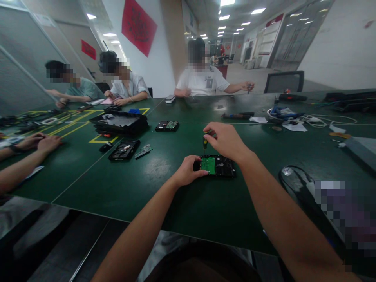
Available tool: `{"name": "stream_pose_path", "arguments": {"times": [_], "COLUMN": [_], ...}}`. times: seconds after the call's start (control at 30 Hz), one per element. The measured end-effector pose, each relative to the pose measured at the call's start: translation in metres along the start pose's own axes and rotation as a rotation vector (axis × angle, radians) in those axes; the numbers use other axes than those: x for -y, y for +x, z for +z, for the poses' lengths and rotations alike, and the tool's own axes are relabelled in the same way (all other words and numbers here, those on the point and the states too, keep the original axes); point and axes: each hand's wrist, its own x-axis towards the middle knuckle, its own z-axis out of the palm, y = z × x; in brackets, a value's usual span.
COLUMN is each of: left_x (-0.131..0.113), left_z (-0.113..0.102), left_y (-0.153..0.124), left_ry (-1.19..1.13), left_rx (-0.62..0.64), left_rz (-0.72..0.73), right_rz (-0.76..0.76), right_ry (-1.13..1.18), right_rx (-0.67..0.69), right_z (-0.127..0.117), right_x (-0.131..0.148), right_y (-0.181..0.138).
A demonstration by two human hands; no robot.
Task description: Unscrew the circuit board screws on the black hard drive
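A black hard drive (221, 167) with a green circuit board (208, 165) on top lies on the green table (164, 188) in front of me. My left hand (188, 171) grips the drive's left edge, fingers curled round it. My right hand (225, 140) hovers just above the drive, pinched on the handle of a small screwdriver (205, 142) that stands upright, its tip pointing down at the board.
A black tray stack (120, 123), another hard drive (167, 125) and loose drive parts (124, 150) lie to the left. Cables (296, 116) and papers lie at the right. Other people sit around the table; a co-worker's arms (26, 152) rest at the left edge.
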Motion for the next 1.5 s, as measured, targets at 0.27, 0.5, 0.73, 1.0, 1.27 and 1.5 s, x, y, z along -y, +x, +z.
{"name": "stream_pose_path", "arguments": {"times": [0.27, 0.5, 0.73, 1.0, 1.27, 1.5], "left_x": [0.010, 0.012, 0.009, 0.007, 0.004, 0.003], "left_z": [0.004, 0.006, 0.005, 0.003, 0.001, 0.000], "left_y": [0.001, 0.001, 0.000, -0.001, -0.002, -0.002], "left_ry": [0.002, 0.002, 0.001, 0.005, -0.004, 0.000], "left_rx": [-0.005, -0.009, -0.012, 0.000, -0.004, -0.009], "left_rz": [0.032, 0.036, 0.043, 0.039, 0.025, 0.032], "right_rz": [0.002, 0.019, 0.007, 0.095, 0.065, 0.129], "right_ry": [-0.028, 0.003, 0.009, 0.076, 0.051, 0.072], "right_rx": [0.042, 0.016, -0.002, 0.003, 0.015, -0.011], "right_z": [-0.002, 0.000, 0.002, 0.005, 0.002, 0.005], "right_x": [-0.006, -0.006, -0.008, -0.011, -0.012, -0.014], "right_y": [0.000, 0.000, -0.001, 0.001, 0.000, 0.001]}}
